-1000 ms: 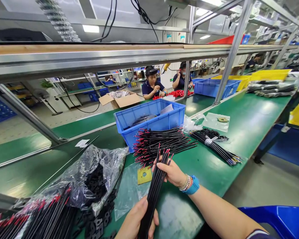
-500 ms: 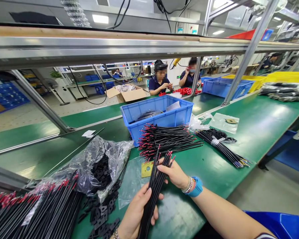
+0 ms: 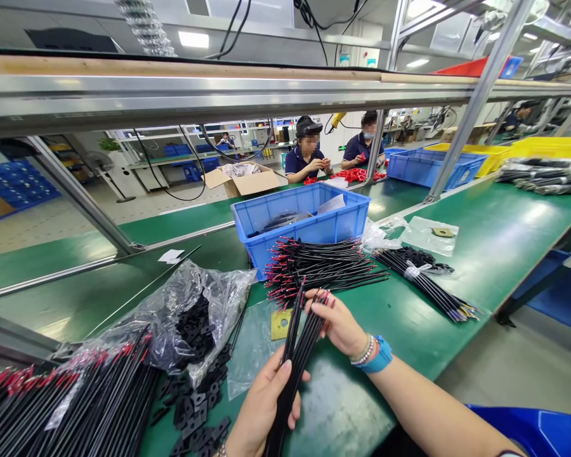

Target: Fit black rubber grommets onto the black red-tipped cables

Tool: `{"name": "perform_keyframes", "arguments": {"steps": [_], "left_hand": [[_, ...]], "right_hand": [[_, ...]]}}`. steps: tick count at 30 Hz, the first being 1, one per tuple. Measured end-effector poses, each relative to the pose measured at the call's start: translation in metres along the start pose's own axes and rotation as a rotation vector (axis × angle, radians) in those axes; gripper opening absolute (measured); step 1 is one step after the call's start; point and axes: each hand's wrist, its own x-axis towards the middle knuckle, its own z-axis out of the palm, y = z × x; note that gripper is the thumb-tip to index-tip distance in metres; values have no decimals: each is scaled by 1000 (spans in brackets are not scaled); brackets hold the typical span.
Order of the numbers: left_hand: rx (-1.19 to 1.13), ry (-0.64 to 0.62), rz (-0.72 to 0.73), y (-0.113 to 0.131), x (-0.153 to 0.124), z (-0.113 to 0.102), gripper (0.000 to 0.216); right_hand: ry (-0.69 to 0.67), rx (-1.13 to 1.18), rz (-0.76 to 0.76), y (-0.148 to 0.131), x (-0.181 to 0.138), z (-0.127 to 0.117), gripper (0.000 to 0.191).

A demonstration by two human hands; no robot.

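Observation:
A bundle of black cables [image 3: 292,374] with red-tipped ends stands slanted in front of me. My left hand [image 3: 261,397] is closed around its lower part, thumb across the front. Near the top, my right hand [image 3: 343,327] has its fingers wrapped about the red-tipped ends of most of the cables. A few cables lean apart to the left of that grip, leaving a narrow gap. Behind the bundle, a yellow plate with a hole [image 3: 280,325] lies on a clear plastic bag [image 3: 250,362]. A pile of similar cables [image 3: 318,266] lies just beyond my hands.
A blue bin [image 3: 304,230] stands behind the pile. At left are a plastic bag of black flat parts [image 3: 193,324], loose black parts [image 3: 197,406] and a large cable stack [image 3: 76,400]. A tied cable bundle [image 3: 428,289] lies right. Two co-workers [image 3: 307,155] sit across the bench.
My right hand has shifted slightly right, with its fingers higher over the red tips, and the gap between cables has widened. A co-worker's hand has dropped from the face.

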Motion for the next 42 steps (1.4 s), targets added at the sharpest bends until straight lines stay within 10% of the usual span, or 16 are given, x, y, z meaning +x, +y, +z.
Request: {"name": "perform_keyframes", "arguments": {"steps": [6, 13, 21, 34, 42], "left_hand": [[40, 48, 43, -4, 1, -2, 60], [71, 6, 42, -4, 1, -3, 54], [8, -46, 37, -4, -1, -2, 48], [-111, -135, 48, 1, -2, -7, 53], [-17, -112, 120, 4, -1, -11, 30]], "right_hand": [[504, -296, -528, -14, 0, -16, 28], [-293, -334, -28, -6, -17, 11, 38], [-307, -239, 97, -2, -17, 9, 28], [665, 438, -610, -55, 12, -71, 16], [511, 930, -254, -72, 8, -88, 32]]}}
